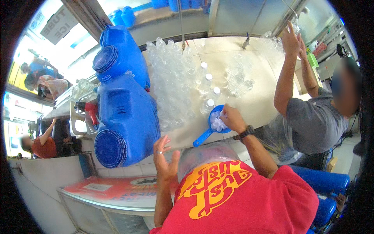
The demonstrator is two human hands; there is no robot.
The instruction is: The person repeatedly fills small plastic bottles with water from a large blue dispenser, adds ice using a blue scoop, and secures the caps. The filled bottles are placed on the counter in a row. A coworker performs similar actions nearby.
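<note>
My right hand, with a black watch on its wrist, reaches into a blue scoop filled with white bottle caps. Its fingers curl over the caps, and what they grip is hidden. The scoop lies on a pale counter, its handle pointing toward me. Just beyond it stand clear bottles with white caps. My left hand, wearing a ring, is held up with its fingers apart beside a large clear plastic container that sits against my red shirt.
Several empty clear bottles crowd the counter's left and far side. Big blue jerry cans lie stacked at the left. A person in a grey shirt stands at the right, arms raised. Blue seats are at the lower right.
</note>
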